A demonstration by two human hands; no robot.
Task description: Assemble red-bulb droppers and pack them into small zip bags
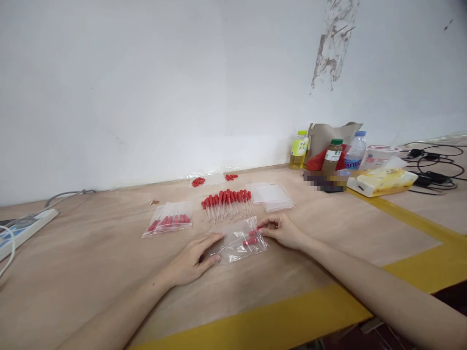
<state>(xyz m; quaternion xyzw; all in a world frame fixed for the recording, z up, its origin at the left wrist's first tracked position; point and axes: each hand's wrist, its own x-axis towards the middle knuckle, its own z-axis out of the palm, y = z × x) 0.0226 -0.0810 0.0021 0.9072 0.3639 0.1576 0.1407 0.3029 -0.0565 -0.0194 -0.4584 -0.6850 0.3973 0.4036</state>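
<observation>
A clear zip bag [235,255] lies flat on the table between my hands. Inside it is a dropper with a red rubber bulb [250,241] and a thin clear stem pointing left. My right hand [279,231] pinches the red bulb of a second dropper [253,232] at the bag's right end; how far that one sits inside is hard to tell. At the bag's left end rests my left hand [195,257], thumb and fingers apart, fingertips touching the plastic. Just beyond the bag, a row of red-bulbed droppers [228,199] lies with stems toward me.
Filled bags of droppers [170,221] lie at left, flat bags [273,195] at right. Small bags of red bulbs [199,181] lie near the wall. Bottles [299,150], a tissue pack [383,182] and cables stand far right; a power strip [29,233] is far left.
</observation>
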